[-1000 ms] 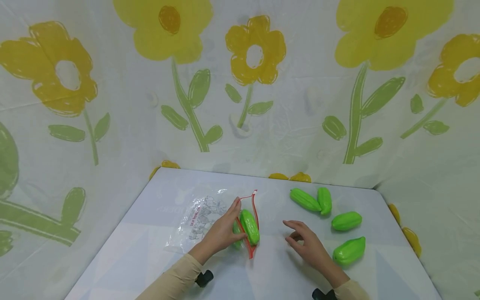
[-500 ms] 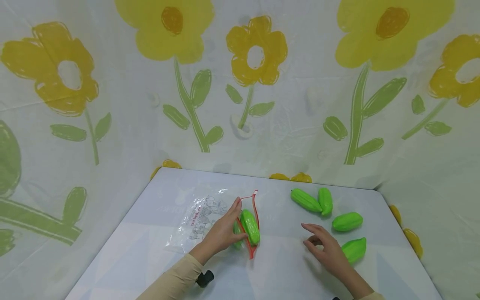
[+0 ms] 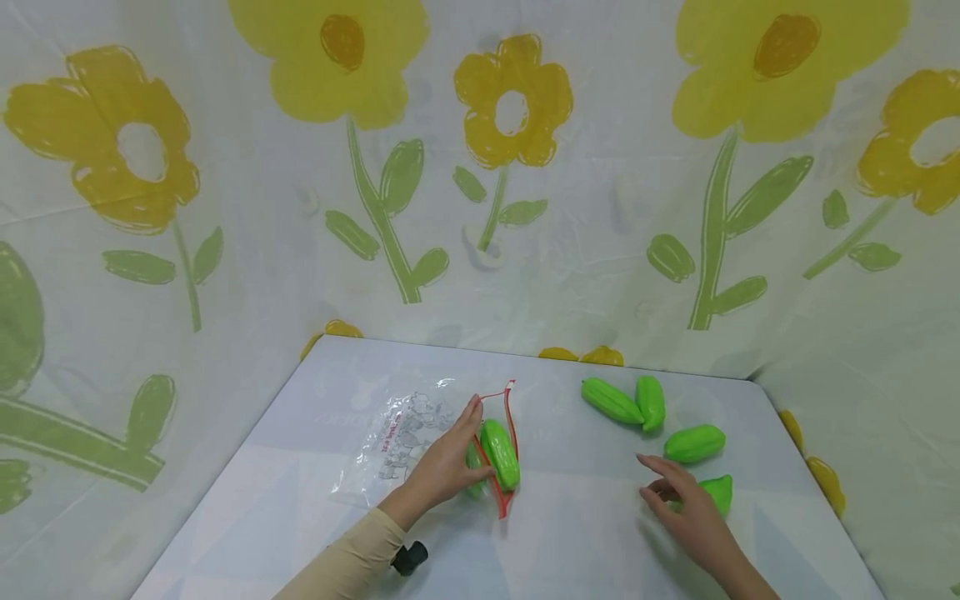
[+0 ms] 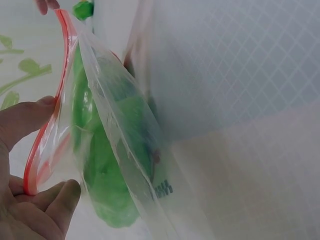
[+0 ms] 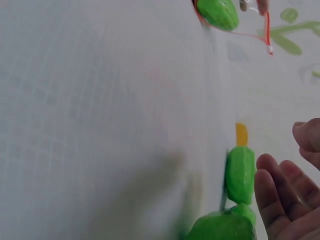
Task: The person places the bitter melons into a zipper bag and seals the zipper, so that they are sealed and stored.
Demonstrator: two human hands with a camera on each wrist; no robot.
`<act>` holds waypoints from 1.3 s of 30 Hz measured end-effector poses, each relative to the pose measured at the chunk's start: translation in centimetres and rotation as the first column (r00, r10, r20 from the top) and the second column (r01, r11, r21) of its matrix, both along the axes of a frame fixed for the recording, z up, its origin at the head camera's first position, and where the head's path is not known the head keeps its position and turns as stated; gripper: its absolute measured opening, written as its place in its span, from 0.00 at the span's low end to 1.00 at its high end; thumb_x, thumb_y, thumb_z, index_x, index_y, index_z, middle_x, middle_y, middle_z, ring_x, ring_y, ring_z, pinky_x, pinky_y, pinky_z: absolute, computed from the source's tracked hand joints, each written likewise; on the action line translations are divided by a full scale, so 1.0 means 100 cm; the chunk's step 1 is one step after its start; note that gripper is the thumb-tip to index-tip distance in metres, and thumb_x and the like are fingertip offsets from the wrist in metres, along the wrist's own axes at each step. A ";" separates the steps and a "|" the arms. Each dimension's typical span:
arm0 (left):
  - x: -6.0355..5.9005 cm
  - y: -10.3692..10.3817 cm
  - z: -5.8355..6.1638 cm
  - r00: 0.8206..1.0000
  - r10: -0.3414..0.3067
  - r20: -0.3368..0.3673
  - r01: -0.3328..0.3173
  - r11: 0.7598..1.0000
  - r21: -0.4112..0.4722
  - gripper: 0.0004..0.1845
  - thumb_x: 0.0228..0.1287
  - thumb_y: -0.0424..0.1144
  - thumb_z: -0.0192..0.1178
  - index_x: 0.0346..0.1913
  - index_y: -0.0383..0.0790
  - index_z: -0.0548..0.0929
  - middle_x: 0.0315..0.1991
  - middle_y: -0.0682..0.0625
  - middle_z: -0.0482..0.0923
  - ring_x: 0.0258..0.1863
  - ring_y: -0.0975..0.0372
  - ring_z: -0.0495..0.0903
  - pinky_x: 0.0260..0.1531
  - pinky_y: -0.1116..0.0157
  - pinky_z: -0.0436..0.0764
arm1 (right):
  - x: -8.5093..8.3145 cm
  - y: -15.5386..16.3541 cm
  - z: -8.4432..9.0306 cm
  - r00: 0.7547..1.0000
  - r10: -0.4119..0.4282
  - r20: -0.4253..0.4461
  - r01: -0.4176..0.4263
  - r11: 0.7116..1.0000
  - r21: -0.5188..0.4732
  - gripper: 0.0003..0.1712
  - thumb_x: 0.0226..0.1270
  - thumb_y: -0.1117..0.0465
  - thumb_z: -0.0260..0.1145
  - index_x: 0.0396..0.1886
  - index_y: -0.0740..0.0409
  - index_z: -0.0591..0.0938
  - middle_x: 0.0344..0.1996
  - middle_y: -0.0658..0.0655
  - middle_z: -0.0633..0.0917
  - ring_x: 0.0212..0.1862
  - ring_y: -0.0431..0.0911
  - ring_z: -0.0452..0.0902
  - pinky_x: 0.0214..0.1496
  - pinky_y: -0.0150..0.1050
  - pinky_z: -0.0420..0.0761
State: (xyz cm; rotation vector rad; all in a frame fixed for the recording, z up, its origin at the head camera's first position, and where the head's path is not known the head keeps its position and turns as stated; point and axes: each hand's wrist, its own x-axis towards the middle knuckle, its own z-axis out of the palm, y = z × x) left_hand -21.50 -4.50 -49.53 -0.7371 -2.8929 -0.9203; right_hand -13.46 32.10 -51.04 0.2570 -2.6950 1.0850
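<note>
My left hand (image 3: 442,462) holds a clear zip bag (image 3: 375,462) by its red-edged mouth, thumb and fingers at the red zip (image 4: 37,145). The mouth gapes toward the right. A green, ridged fruit-like piece (image 3: 501,457) lies in the opening, and more green (image 4: 107,175) shows through the plastic. My right hand (image 3: 690,510) hovers over the nearest loose green piece (image 3: 720,493), partly covering it, fingers loosely bent and holding nothing. In the right wrist view, its thumb and fingers (image 5: 272,195) are spread apart beside green pieces (image 5: 240,175).
Beyond the right hand lies another green piece (image 3: 694,443). Two more, one long (image 3: 611,401) and one shorter (image 3: 650,403), touch at the back right of the white table (image 3: 555,542). A flower-printed curtain (image 3: 585,208) surrounds the table.
My right hand has moved to the right, away from the bag, and now overlaps the nearest green piece. The left hand and the bag have stayed in place.
</note>
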 end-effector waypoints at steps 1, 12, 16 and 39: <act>0.000 0.000 0.000 1.000 0.000 0.004 0.000 1.000 0.003 0.56 0.48 0.51 0.70 0.73 0.41 0.45 0.74 0.55 0.36 0.70 0.59 0.50 0.64 0.61 0.62 | 0.002 0.002 0.000 1.000 -0.012 -0.006 0.012 1.000 -0.001 0.26 0.62 0.58 0.65 0.61 0.44 0.73 0.54 0.51 0.75 0.38 0.33 0.77 0.39 0.29 0.80; -0.001 0.000 -0.001 1.000 -0.002 0.003 0.002 1.000 0.005 0.56 0.48 0.50 0.71 0.73 0.39 0.46 0.75 0.51 0.39 0.71 0.58 0.50 0.64 0.60 0.62 | 0.024 0.024 0.003 0.980 -0.199 -0.012 0.199 0.980 0.027 0.25 0.63 0.58 0.64 0.61 0.49 0.74 0.53 0.51 0.76 0.38 0.30 0.74 0.37 0.26 0.78; -0.001 0.000 -0.001 1.000 -0.005 0.003 0.005 1.000 0.002 0.56 0.48 0.50 0.70 0.73 0.40 0.45 0.75 0.53 0.37 0.70 0.58 0.51 0.64 0.60 0.62 | 0.030 0.029 0.004 0.959 -0.282 0.028 0.281 0.958 0.053 0.25 0.64 0.53 0.63 0.60 0.51 0.74 0.51 0.54 0.75 0.37 0.25 0.70 0.35 0.25 0.78; -0.001 0.000 -0.003 1.000 0.001 -0.016 -0.001 1.000 0.000 0.56 0.48 0.50 0.70 0.73 0.40 0.46 0.75 0.54 0.37 0.70 0.59 0.51 0.64 0.61 0.63 | 0.026 0.042 0.001 0.770 -0.423 0.478 0.452 0.890 0.060 0.57 0.48 0.26 0.60 0.68 0.60 0.62 0.63 0.77 0.52 0.50 0.63 0.73 0.39 0.44 0.82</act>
